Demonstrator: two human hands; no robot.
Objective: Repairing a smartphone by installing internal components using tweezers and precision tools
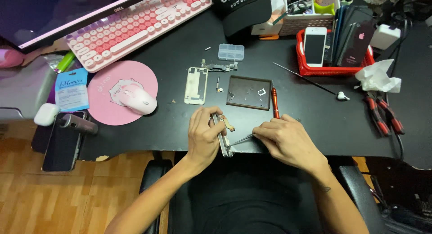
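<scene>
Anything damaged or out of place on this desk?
Yes. The black desk's front edge is chipped near its left corner, with pale core showing. A crumpled white tissue and a single white earbud lie loose beside the red basket. The dismantled phone parts look laid out deliberately.

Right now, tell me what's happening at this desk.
A person at a black desk holds a stripped phone frame on edge in the left hand. The right hand works tweezers into its lower end. Beyond lie a back plate, a dark parts tray and a red screwdriver.
</scene>
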